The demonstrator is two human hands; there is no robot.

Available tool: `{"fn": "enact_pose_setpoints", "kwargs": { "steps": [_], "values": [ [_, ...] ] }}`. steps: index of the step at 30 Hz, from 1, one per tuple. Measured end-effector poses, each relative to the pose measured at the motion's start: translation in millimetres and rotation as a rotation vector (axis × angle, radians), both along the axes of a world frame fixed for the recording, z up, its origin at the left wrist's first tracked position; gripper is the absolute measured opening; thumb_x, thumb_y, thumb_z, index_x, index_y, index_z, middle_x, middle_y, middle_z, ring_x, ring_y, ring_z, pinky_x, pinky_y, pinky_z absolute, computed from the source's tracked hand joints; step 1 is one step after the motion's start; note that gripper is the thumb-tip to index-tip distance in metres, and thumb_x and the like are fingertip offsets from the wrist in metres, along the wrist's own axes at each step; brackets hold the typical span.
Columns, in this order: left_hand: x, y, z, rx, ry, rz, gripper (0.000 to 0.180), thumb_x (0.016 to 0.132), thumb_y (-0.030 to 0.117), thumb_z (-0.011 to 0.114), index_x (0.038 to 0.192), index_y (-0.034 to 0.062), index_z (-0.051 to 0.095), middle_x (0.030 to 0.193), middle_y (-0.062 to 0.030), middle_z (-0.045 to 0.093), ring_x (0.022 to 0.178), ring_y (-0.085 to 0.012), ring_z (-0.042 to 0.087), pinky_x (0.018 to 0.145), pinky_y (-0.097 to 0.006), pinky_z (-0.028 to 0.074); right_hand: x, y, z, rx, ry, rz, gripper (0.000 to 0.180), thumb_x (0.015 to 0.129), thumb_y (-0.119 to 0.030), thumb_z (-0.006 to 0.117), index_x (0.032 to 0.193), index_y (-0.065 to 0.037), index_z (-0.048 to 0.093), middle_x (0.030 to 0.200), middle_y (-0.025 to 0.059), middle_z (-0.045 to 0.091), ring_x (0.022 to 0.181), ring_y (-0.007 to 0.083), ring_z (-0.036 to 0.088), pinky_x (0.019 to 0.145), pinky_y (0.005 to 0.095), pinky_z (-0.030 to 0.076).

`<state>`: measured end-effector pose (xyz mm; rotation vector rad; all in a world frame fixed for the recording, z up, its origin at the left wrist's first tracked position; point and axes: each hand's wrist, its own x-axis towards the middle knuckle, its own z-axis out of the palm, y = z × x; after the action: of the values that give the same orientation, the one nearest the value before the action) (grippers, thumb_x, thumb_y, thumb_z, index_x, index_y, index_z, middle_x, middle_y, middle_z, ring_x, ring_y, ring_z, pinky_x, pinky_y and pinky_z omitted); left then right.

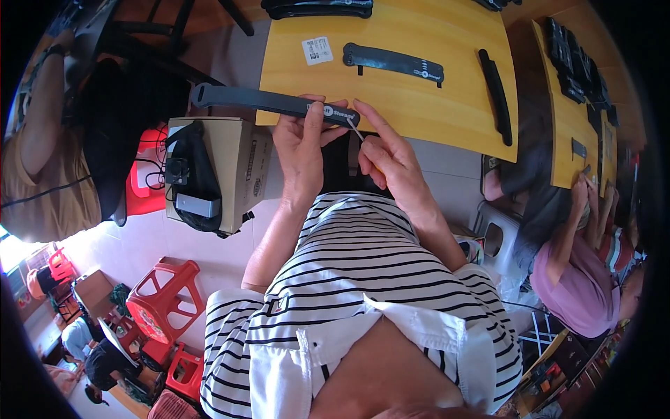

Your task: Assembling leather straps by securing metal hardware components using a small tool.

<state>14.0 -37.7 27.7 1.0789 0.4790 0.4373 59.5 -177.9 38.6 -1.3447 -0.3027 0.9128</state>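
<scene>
My left hand pinches a long dark grey strap with white print, thumb on top near its right end. The strap's looped end sticks out to the left, past the table's front edge. Closed round a thin metal-shafted hand tool, my right hand has its index finger stretched out. The tool's tip is at the strap's printed end; its handle is mostly hidden in my fingers, so its exact kind is unclear. A similar strap lies on the yellow table, beside a white label.
A narrow black strip lies at the table's right, and a dark bundle at its far edge. A cardboard box with a black bag stands left of me. Red stools are lower left. People work at another table on the right.
</scene>
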Motion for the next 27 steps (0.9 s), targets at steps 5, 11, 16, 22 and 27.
{"fn": "enact_pose_setpoints", "kwargs": {
  "steps": [5, 11, 16, 22, 27],
  "values": [
    [2.2, -1.4, -0.4, 0.010, -0.007, 0.030, 0.021, 0.094, 0.016, 0.047, 0.104, -0.0016, 0.048, 0.093, -0.0163, 0.062, 0.088, -0.0223, 0.064, 0.070, -0.029, 0.056, -3.9, 1.4, 1.4, 0.000, -0.022, -0.031, 0.052, 0.092, -0.010, 0.042, 0.140, -0.019, 0.028, 0.061, -0.0012, 0.045, 0.047, 0.0024, 0.034, 0.040, 0.0159, 0.027],
    [1.9, -4.2, -0.4, 0.016, -0.027, 0.023, 0.020, 0.094, 0.015, 0.046, 0.105, -0.0017, 0.047, 0.094, -0.0164, 0.062, 0.090, -0.0231, 0.064, 0.071, -0.030, 0.056, -3.3, 0.6, 1.0, 0.036, 0.062, -0.027, 0.052, 0.091, -0.010, 0.043, 0.140, -0.019, 0.028, 0.060, -0.0013, 0.045, 0.046, 0.0021, 0.034, 0.040, 0.0159, 0.026],
    [1.3, -8.0, 0.7, 0.089, -0.079, 0.063, 0.019, 0.090, 0.010, 0.051, 0.105, -0.0009, 0.046, 0.096, -0.0162, 0.062, 0.091, -0.0207, 0.063, 0.073, -0.027, 0.055, -3.8, 2.0, -2.3, 0.054, 0.072, -0.045, 0.052, 0.091, -0.010, 0.043, 0.140, -0.019, 0.029, 0.059, -0.0019, 0.045, 0.046, 0.0017, 0.034, 0.040, 0.0156, 0.027],
    [-1.6, -11.2, 0.5, 0.114, -0.077, 0.106, 0.021, 0.088, 0.008, 0.054, 0.105, -0.0004, 0.045, 0.098, -0.0163, 0.062, 0.088, -0.0166, 0.062, 0.072, -0.025, 0.054, -9.0, 6.6, -2.9, 0.078, 0.050, -0.067, 0.052, 0.091, -0.008, 0.043, 0.140, -0.019, 0.028, 0.059, -0.0017, 0.044, 0.048, 0.0019, 0.034, 0.041, 0.0155, 0.027],
    [0.8, -14.1, 1.8, 0.001, -0.047, 0.155, 0.018, 0.089, 0.009, 0.054, 0.104, 0.0011, 0.046, 0.098, -0.0164, 0.063, 0.086, -0.0162, 0.063, 0.071, -0.025, 0.054, -10.3, 8.3, -2.9, 0.075, 0.006, -0.073, 0.053, 0.092, -0.007, 0.042, 0.141, -0.020, 0.027, 0.060, -0.0015, 0.043, 0.050, 0.0023, 0.035, 0.042, 0.0157, 0.029]
  ]
}}
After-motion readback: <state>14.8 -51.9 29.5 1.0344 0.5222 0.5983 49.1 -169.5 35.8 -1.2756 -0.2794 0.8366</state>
